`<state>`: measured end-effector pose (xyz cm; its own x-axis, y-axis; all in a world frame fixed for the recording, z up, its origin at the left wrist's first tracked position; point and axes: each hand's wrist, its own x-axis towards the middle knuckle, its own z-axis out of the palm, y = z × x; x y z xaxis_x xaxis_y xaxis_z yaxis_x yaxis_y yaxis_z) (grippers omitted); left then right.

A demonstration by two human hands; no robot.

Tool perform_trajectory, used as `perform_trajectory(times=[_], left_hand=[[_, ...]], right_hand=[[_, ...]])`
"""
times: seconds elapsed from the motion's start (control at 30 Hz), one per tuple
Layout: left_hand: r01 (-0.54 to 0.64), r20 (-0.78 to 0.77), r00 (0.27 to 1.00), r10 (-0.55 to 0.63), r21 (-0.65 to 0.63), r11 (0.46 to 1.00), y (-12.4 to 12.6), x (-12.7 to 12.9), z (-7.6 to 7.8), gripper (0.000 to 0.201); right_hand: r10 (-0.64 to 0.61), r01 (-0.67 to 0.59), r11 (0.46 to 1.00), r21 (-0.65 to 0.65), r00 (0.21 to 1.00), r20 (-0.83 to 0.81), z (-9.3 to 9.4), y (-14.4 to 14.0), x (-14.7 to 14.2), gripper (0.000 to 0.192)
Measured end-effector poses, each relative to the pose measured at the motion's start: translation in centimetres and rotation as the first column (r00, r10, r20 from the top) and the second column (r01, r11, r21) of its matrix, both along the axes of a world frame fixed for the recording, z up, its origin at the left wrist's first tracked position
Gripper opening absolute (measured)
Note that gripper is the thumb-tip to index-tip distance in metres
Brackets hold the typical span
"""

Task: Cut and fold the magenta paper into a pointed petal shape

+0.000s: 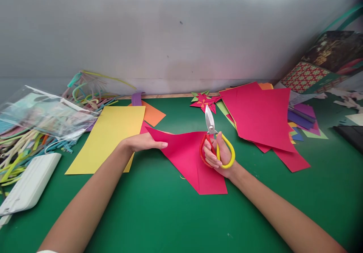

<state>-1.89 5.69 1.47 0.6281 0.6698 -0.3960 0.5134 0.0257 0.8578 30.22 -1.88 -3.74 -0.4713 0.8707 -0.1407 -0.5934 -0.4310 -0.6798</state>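
Observation:
My left hand (pixel 149 142) pinches the left corner of a red paper sheet (pixel 183 151), thumb on top and fingers underneath. That corner is lifted off the green table, and a crease runs through the sheet's lower part. In my right hand (pixel 217 154) is a pair of scissors (pixel 210 122) with one red and one yellow handle. Its blades are together and point away from me. The right hand with the scissors is over the right side of the red sheet. A yellow paper sheet (pixel 113 132) lies beneath and beside my left hand.
Red sheets (pixel 261 117) are stacked at the right, near a layered paper star (pixel 204 101). Orange paper (pixel 153 114) lies behind. At left are pipe cleaners (pixel 19 151), a clear plastic bag (pixel 51 111) and a white device (pixel 32 183). A patterned bag (pixel 306 75) stands far right.

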Motion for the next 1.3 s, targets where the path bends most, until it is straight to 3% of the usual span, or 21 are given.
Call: perform_trajectory(times=[0.13, 0.27, 0.4, 0.5, 0.63, 0.73, 0.8, 0.87, 1.0, 1.17, 1.23, 1.3], left_hand=[[-0.262, -0.1, 0.961, 0.257, -0.048, 0.964, -0.3, 1.1, 0.2, 0.048], [-0.353, -0.056, 0.935, 0.349, -0.157, 0.922, -0.5, 2.5, 0.4, 0.038], [-0.426, -0.017, 0.905, 0.426, -0.03, 0.904, 0.0, 2.4, 0.5, 0.032], [-0.454, 0.114, 0.889, 0.444, 0.097, 0.885, 0.7, 1.9, 0.3, 0.031], [-0.611, 0.251, 0.786, 0.565, 0.173, 0.773, 1.2, 2.8, -0.7, 0.038], [-0.634, 0.298, 0.754, 0.586, 0.094, 0.768, 0.8, 4.0, -1.2, 0.045], [-0.593, 0.303, 0.768, 0.564, 0.002, 0.805, 0.3, 4.4, -1.2, 0.048], [-0.488, 0.236, 0.841, 0.487, -0.057, 0.871, -0.2, 4.5, -0.8, 0.05], [-0.163, -0.024, 0.986, 0.162, -0.03, 0.986, -1.1, 4.6, 0.1, 0.051], [0.157, -0.031, 0.987, -0.16, -0.089, 0.984, -2.5, 6.1, 0.4, 0.043], [0.231, -0.035, 0.971, -0.238, -0.142, 0.962, -2.9, 6.6, 0.2, 0.037], [0.231, -0.036, 0.97, -0.239, -0.153, 0.961, -3.0, 6.8, -0.2, 0.032]], right_hand=[[-0.05, 0.05, 0.999, -0.007, 0.999, -0.019, 0.3, 0.2, 0.0, 0.065], [-0.056, 0.056, 0.998, 0.002, 0.998, -0.002, 0.3, 0.1, 0.0, 0.065], [-0.154, 0.139, 0.979, 0.15, 0.983, 0.095, 0.9, 0.1, 0.6, 0.053], [-0.253, 0.195, 0.936, 0.295, 0.952, 0.175, 1.8, 0.2, 1.0, 0.042], [-0.263, 0.199, 0.943, 0.265, 0.937, 0.231, 2.0, 0.1, 0.6, 0.04], [-0.193, 0.111, 0.965, 0.238, 0.915, 0.355, 0.7, -0.1, -0.3, 0.039], [-0.16, 0.04, 0.964, 0.263, 0.877, 0.452, -0.5, -0.2, -0.6, 0.042], [-0.164, 0.009, 0.953, 0.304, 0.857, 0.488, -1.6, -0.1, -0.7, 0.042], [-0.156, -0.01, 0.949, 0.315, 0.854, 0.496, -2.6, 0.0, -0.5, 0.043], [-0.204, 0.061, 0.948, 0.312, 0.869, 0.451, -2.2, 0.1, -0.6, 0.045], [-0.287, 0.137, 0.921, 0.364, 0.871, 0.398, -1.6, 0.1, -0.5, 0.04], [-0.379, 0.222, 0.877, 0.426, 0.864, 0.33, -1.0, 0.0, -0.2, 0.038]])
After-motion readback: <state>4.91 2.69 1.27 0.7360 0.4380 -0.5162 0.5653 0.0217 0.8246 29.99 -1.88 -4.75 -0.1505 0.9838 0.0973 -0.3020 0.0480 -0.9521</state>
